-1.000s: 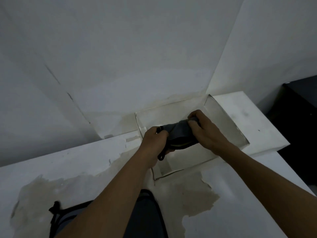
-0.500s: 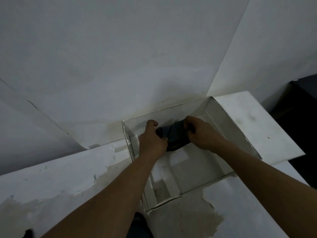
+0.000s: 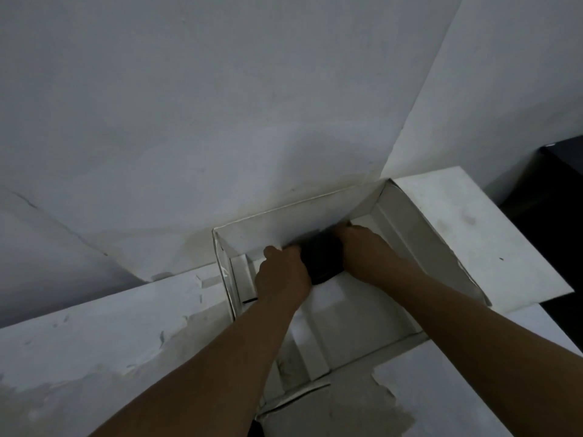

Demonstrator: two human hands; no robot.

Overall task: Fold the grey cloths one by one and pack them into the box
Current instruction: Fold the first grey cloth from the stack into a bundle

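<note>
A folded dark grey cloth [image 3: 321, 260] lies deep inside the open white box [image 3: 407, 222], against its far wall. My left hand [image 3: 280, 275] grips the cloth's left end and my right hand [image 3: 366, 247] grips its right end, both reaching down into the box. Much of the cloth is hidden between my hands. The box floor near me shows white flaps and bare cardboard.
The box stands on a white table with peeling paint [image 3: 110, 335], pushed against a white wall [image 3: 252, 105]. Its lid flap [image 3: 479, 234] lies open to the right. A dark piece of furniture [image 3: 561, 171] stands at the far right.
Both hands have carried the folded cloth from above the box down to its far wall. The view has shifted forward, and the cloths lying near me have left the frame.
</note>
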